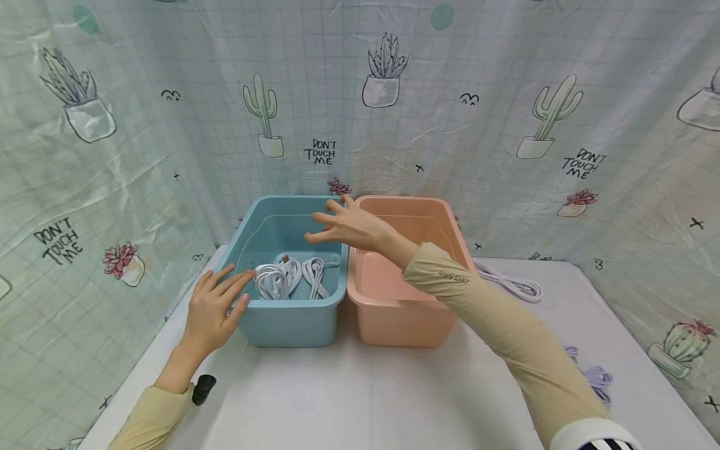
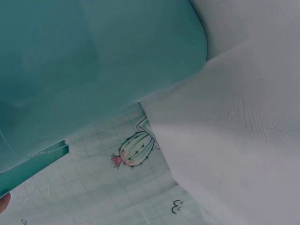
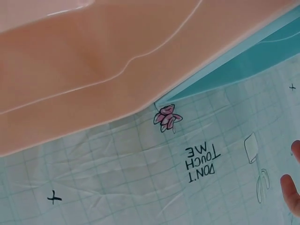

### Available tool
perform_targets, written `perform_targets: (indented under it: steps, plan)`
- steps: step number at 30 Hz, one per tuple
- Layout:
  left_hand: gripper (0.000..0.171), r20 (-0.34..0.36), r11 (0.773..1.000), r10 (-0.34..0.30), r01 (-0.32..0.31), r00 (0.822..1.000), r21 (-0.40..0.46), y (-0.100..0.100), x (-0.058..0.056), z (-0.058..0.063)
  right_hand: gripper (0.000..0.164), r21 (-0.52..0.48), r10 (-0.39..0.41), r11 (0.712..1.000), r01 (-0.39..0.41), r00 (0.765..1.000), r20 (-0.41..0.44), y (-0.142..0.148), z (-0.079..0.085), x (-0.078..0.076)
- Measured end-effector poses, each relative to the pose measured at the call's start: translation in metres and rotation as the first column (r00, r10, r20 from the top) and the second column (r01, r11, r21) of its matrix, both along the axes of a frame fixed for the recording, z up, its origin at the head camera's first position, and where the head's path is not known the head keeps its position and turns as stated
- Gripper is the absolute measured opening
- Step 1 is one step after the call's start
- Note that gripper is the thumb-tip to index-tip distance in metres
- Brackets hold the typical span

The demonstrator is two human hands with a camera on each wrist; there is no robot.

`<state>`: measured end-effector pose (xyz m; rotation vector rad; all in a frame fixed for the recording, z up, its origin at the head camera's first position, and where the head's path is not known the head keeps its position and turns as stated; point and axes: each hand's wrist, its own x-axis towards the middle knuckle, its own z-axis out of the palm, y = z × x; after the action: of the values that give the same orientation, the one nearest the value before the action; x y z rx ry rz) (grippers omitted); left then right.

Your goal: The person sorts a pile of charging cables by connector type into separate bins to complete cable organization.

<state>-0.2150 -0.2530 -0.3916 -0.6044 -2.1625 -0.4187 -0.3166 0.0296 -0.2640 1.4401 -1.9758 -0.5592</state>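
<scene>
A blue bin stands on the table with several coiled white cables lying inside it near the front. My left hand is at its front left corner, fingers extended along the rim and holding nothing. Above the bin's right side hovers my right hand, fingers spread and slightly bent, with nothing between them. Only fingertips of that hand show in the right wrist view. Beside the blue bin sits a salmon-coloured bin, partly covered by my right forearm.
To the right of the salmon bin lies a looped white cable. Purple-tinted cable bundles rest nearer the table's right edge, partly behind my right sleeve. A cactus-printed curtain rises behind and beside the white table.
</scene>
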Motion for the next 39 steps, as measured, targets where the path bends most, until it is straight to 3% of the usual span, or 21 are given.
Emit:
perform_targets:
  steps: [6,12,19,24,29,39]
  plan:
    - [0.044,-0.007,1.000,-0.004,0.004,1.000,0.003,0.000,-0.001,-0.001,0.043,-0.001,-0.031,1.000,0.031,0.999,-0.014,0.009,0.001,0.000]
    - [0.042,-0.010,1.000,-0.013,0.013,1.000,0.012,0.001,-0.002,-0.001,0.044,-0.046,-0.047,0.998,0.048,0.998,0.037,0.028,0.003,-0.003]
    - [0.041,-0.005,1.000,-0.011,0.011,1.000,0.012,0.001,-0.003,-0.001,0.051,-0.089,-0.086,0.991,0.098,0.988,0.130,0.061,0.004,-0.002]
    - [0.040,0.005,1.000,-0.013,0.013,1.000,0.015,0.001,-0.003,-0.001,0.046,-0.158,-0.087,0.981,0.109,0.986,0.141,0.087,0.002,-0.002]
    - [0.040,0.002,1.000,-0.014,0.013,1.000,0.018,0.001,-0.002,-0.001,0.052,-0.201,-0.151,0.963,0.180,0.977,0.148,0.112,0.000,0.001]
    - [0.040,0.002,1.000,-0.013,0.013,1.000,0.024,0.002,-0.002,0.000,0.041,-0.289,-0.138,0.939,0.186,0.974,0.177,0.156,-0.007,0.007]
